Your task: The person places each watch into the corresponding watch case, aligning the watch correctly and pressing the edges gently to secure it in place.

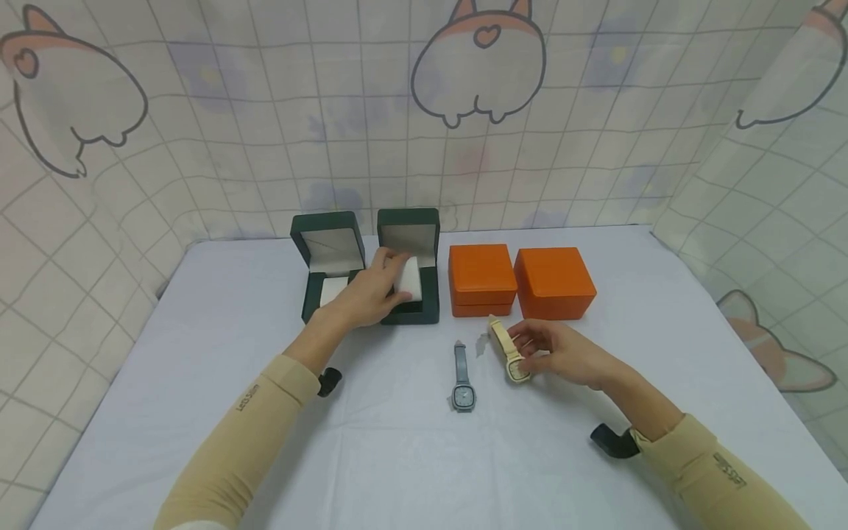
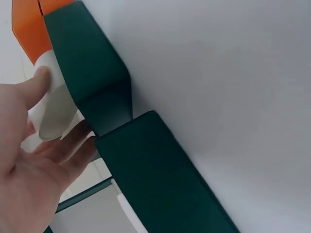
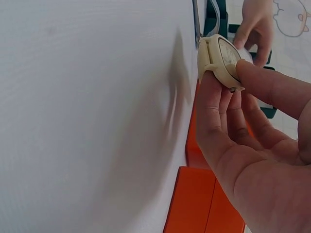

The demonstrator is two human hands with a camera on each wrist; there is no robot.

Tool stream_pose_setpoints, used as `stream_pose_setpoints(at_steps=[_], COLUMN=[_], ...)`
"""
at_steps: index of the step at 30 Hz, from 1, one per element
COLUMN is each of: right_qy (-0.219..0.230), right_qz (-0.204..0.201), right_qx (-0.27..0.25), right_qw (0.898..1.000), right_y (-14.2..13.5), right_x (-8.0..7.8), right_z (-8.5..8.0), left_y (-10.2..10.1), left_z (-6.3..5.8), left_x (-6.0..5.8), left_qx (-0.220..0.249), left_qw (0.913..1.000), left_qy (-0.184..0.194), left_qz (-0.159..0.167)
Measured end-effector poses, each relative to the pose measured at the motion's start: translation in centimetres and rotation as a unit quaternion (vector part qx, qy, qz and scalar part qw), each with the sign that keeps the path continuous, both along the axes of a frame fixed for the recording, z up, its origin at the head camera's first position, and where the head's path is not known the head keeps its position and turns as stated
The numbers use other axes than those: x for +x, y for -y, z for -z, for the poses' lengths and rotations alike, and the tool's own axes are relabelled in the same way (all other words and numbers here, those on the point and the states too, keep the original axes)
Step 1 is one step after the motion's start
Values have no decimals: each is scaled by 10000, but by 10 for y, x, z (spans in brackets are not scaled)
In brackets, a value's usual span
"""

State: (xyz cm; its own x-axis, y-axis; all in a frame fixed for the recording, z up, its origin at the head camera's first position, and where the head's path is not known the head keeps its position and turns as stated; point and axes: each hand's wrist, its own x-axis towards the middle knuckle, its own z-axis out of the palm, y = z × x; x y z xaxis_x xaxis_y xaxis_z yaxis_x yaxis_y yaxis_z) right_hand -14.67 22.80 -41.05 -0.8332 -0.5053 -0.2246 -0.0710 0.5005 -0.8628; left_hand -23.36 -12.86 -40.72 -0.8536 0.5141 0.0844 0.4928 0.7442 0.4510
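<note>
Left hand [image 1: 371, 293]: fingers nearly closed, pinching white oblong cushion [image 1: 411, 281] at open dark-green square box [image 1: 430, 294]; raised lid [image 1: 408, 216] leaves access. Right hand [image 1: 563, 355]: fingers nearly closed, pinching cream strapped watch [image 1: 509, 353] by case, likely for steadiness, above white worktop [image 1: 397, 456].

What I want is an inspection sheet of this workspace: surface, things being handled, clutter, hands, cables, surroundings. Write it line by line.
Surface: white cloth, lightly creased.
Job's things: left green box and right green box open; left orange box and right orange box closed; grey watch lying on the cloth; cream watch and white cushion in the hands.
Clutter: nothing seen.
Hands: left hand grips the white cushion at the right green box; whether it is fully out is unclear. Right hand pinches the cream watch by its case, between thumb and fingers.
Cables: nothing seen.
Surroundings: pale gridded backdrop with cartoon animals, behind and at both sides.
</note>
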Motion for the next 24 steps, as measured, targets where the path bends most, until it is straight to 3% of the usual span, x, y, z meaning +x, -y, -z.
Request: stream_pose_setpoints(at_steps=[8,17,24], right_qy=[-10,-5,50], right_qz=[25,85,96], right_qx=[-61,-60,-158], right_qw=[10000,9999,9998], right_y=[1,2,4], right_x=[0,-1,0], right_z=[1,2,-1], left_y=[3,6,7], left_z=[5,4,2], left_x=[1,2,6], left_qx=[866,1440,2102], left_qw=[9959,9876,9689], left_qy=[165,492,1058], left_qz=[-203,-385,-769])
